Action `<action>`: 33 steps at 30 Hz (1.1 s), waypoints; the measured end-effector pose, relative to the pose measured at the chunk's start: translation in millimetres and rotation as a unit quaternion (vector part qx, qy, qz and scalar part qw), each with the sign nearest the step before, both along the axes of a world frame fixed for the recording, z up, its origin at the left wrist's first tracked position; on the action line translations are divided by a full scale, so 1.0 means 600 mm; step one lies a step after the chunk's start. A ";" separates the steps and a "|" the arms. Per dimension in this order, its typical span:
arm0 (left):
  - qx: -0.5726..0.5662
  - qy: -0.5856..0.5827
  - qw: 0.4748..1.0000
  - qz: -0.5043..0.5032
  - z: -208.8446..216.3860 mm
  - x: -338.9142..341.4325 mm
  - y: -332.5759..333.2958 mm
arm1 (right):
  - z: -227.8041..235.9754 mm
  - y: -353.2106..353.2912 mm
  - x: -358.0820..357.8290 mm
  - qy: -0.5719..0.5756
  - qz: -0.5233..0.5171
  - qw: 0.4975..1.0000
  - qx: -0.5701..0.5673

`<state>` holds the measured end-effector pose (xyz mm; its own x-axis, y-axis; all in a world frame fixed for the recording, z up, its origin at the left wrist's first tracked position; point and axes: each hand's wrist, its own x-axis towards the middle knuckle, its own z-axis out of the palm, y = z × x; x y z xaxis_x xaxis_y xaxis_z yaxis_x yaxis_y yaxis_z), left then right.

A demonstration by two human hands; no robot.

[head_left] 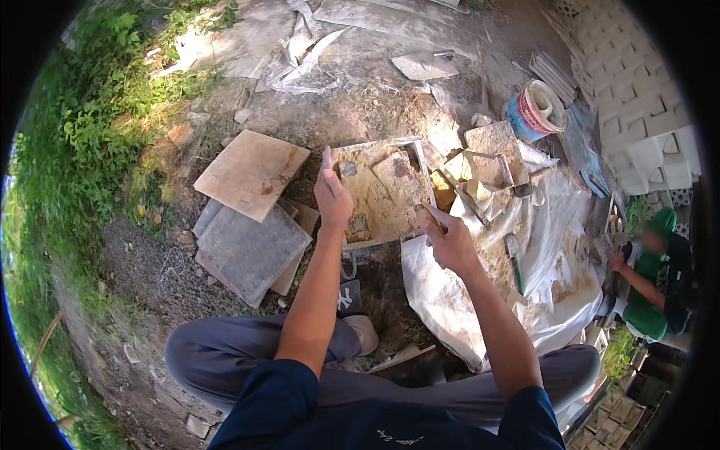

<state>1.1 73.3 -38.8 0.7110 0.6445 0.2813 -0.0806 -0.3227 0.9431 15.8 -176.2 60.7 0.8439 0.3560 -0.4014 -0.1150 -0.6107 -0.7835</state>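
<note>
My left hand (334,201) lies along the left edge of a shallow rectangular tray (375,143), fingers nearly straight; whether they clasp it I cannot tell; my right hand (448,237) curls its fingers at the right edge, on what and how tightly I cannot tell; the tray sits before me, holding sandy fill (356,186) and a stained slab piece (400,177); square slabs (255,174) lie stacked left.

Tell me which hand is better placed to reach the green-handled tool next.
Probably your right hand: it's nearer the green-handled tool, which lies on the white sheet on that side. Your left hand is farther off, at the left edge of the frame.
</note>
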 end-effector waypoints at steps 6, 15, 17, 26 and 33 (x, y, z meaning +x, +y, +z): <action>0.016 0.015 1.000 0.014 -0.008 -0.002 0.012 | -0.013 0.031 -0.028 -0.269 0.095 0.951 -0.117; 0.198 0.083 0.976 0.025 -0.009 0.018 -0.065 | -0.091 -0.118 -0.104 -0.338 -0.027 0.938 -0.077; 0.238 0.097 0.966 0.001 -0.010 0.016 -0.100 | -0.078 -0.162 -0.113 -0.303 -0.102 0.946 -0.054; 0.276 0.113 0.925 -0.237 0.034 0.052 -0.286 | -0.175 -0.355 -0.145 -0.159 -0.299 0.930 -0.141; 0.387 0.357 0.771 -0.359 0.076 0.014 -0.314 | -0.223 -0.349 -0.137 -0.109 -0.301 0.940 -0.120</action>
<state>9.7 -115.1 6.8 0.9579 -0.1520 -0.2435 -0.0510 -0.9250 0.3766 -66.4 -385.9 -73.2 0.9345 -0.2914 -0.2042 -0.3499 -0.6486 -0.6760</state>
